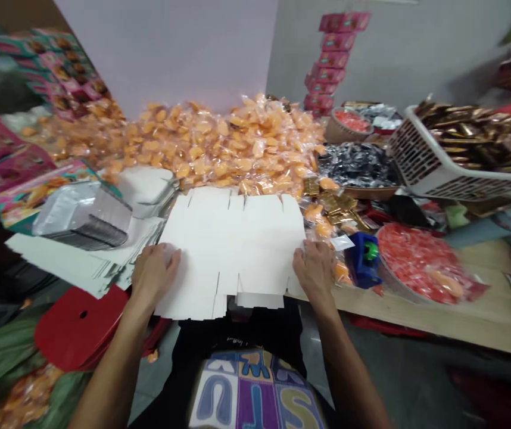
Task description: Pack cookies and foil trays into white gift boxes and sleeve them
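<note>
A flat white cardboard box blank point(233, 250) with slits along its edges lies in front of me, its near edge reaching past the table edge. My left hand point(153, 273) grips its left side, fingers curled and thumb on top. On the opposite side, my right hand point(315, 271) has its fingers closed round the right edge. Left of the blank are more white blanks point(65, 256), with a stack of foil trays point(88, 214) on them. A blue tape dispenser point(363, 260) sits just right of my right hand.
Behind the blank spreads a big heap of orange items in clear wrappers point(211, 140). On the right are a bowl of red wrapped pieces point(429, 262), a tray of black packets point(358, 167) and a white basket point(425, 155) of brown packets. Pink boxes point(333, 59) stand stacked behind.
</note>
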### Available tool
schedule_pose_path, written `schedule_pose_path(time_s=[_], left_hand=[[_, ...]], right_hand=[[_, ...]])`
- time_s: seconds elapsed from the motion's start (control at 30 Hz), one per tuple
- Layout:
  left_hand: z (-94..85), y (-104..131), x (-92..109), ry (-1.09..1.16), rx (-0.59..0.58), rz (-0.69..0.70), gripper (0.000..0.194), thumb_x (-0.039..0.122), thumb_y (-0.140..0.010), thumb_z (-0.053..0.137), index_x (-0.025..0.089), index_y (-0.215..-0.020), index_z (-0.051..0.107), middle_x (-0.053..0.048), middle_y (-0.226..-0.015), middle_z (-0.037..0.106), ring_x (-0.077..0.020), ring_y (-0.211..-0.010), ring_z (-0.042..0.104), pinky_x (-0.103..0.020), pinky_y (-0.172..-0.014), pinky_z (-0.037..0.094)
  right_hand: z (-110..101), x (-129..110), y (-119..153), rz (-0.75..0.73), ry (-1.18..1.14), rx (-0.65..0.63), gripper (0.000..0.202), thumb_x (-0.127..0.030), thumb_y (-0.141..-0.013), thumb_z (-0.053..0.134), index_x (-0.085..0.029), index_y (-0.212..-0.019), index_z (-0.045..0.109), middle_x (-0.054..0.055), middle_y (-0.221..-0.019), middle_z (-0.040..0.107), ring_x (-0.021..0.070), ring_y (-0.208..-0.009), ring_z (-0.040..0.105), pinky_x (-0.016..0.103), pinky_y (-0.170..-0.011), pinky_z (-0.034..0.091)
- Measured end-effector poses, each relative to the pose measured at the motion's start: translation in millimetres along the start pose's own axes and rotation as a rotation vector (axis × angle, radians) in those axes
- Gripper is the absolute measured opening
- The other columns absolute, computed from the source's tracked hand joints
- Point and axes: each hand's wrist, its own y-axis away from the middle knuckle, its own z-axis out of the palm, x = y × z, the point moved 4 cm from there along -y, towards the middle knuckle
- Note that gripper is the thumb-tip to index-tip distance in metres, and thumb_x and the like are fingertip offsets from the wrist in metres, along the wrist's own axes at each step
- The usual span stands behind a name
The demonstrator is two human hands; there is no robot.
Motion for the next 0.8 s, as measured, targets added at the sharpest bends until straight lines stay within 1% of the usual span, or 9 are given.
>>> schedule_pose_path(time_s=[0.07, 0.23, 0.3, 0.4, 0.53, 0.6, 0.67, 0.73, 0.8], left_hand=[[0.3, -5, -6, 0.007, 0.024, -0.029, 0.056, 0.061, -0.100, 0.052, 0.017, -0.131, 0.070, -0.026, -0.126, 0.076, -0.0483, -0.123, 0.072, -0.058, -0.101, 0.059], [-9.9, -19, -14, -0.011, -0.061, -0.037, 0.040, 0.058, -0.100, 0.049, 0.026, -0.090, 0.071, -0.014, -0.091, 0.077, -0.0425, -0.094, 0.073, -0.052, -0.084, 0.056], [-14.4, -21, -16, 0.039, -0.050, -0.077, 0.037, 0.058, -0.097, 0.053, 0.027, -0.086, 0.070, -0.010, -0.083, 0.076, -0.0418, -0.092, 0.072, -0.051, -0.083, 0.055], [-14.8, -24, -19, 0.184, -0.033, -0.128, 0.031, 0.053, -0.094, 0.060, 0.025, -0.096, 0.074, -0.008, -0.087, 0.079, -0.0392, -0.097, 0.074, -0.050, -0.088, 0.057], [-14.9, -22, -23, 0.223, 0.004, -0.152, 0.048, 0.051, -0.094, 0.060, 0.017, -0.125, 0.076, -0.019, -0.119, 0.081, -0.0387, -0.113, 0.075, -0.050, -0.103, 0.059], [-18.8, -17, -17, 0.232, 0.081, -0.112, 0.060, 0.052, -0.095, 0.061, 0.012, -0.138, 0.072, -0.025, -0.137, 0.075, -0.0403, -0.124, 0.072, -0.052, -0.111, 0.057], [-19.2, -11, -5, 0.337, 0.115, -0.057, 0.065, 0.053, -0.097, 0.060, 0.012, -0.146, 0.069, -0.024, -0.144, 0.072, -0.0377, -0.123, 0.072, -0.050, -0.109, 0.059], [-11.3, -6, 12, 0.537, 0.031, -0.029, 0.064, 0.057, -0.099, 0.062, 0.015, -0.146, 0.069, -0.018, -0.137, 0.076, -0.0318, -0.112, 0.075, -0.044, -0.100, 0.063], [1.7, -3, 30, 0.748, -0.103, -0.042, 0.061, 0.059, -0.096, 0.069, 0.017, -0.140, 0.072, -0.013, -0.125, 0.079, -0.0278, -0.105, 0.075, -0.040, -0.096, 0.063]], right_hand=[[1, 5, -6, 0.006, -0.056, 0.003, 0.041, -0.027, -0.101, 0.050, -0.015, -0.123, 0.083, 0.021, -0.124, 0.075, 0.0384, -0.121, 0.065, 0.057, -0.109, 0.052], [-3, 13, -9, -0.007, -0.194, 0.041, 0.040, -0.029, -0.098, 0.053, -0.016, -0.119, 0.084, 0.021, -0.120, 0.079, 0.0365, -0.117, 0.067, 0.054, -0.109, 0.054], [-9, 11, -8, 0.002, -0.295, 0.046, 0.042, -0.034, -0.096, 0.053, -0.016, -0.123, 0.081, 0.021, -0.125, 0.079, 0.0368, -0.120, 0.067, 0.055, -0.109, 0.055], [-16, 1, -6, 0.038, -0.715, -0.108, 0.054, -0.042, -0.092, 0.058, -0.019, -0.139, 0.069, 0.017, -0.125, 0.081, 0.0333, -0.112, 0.073, 0.048, -0.094, 0.063], [-43, -13, -9, 0.123, -1.186, -0.420, 0.077, -0.048, -0.078, 0.076, -0.022, -0.150, 0.064, 0.014, -0.125, 0.083, 0.0341, -0.100, 0.080, 0.043, -0.078, 0.065], [-70, -8, -16, 0.124, -1.237, -0.384, 0.076, -0.047, -0.078, 0.078, -0.023, -0.150, 0.068, 0.015, -0.127, 0.083, 0.0367, -0.104, 0.081, 0.046, -0.080, 0.066], [-94, 5, -27, 0.105, -1.234, -0.289, 0.068, -0.045, -0.085, 0.074, -0.026, -0.150, 0.070, 0.016, -0.136, 0.081, 0.0384, -0.114, 0.081, 0.050, -0.088, 0.066], [-103, 21, -39, 0.137, -1.218, -0.237, 0.064, -0.041, -0.085, 0.073, -0.026, -0.148, 0.073, 0.018, -0.141, 0.079, 0.0406, -0.122, 0.079, 0.053, -0.094, 0.065], [-95, 38, -49, 0.240, -1.201, -0.255, 0.069, -0.036, -0.074, 0.077, -0.023, -0.141, 0.076, 0.021, -0.138, 0.080, 0.0445, -0.123, 0.079, 0.056, -0.094, 0.065]])
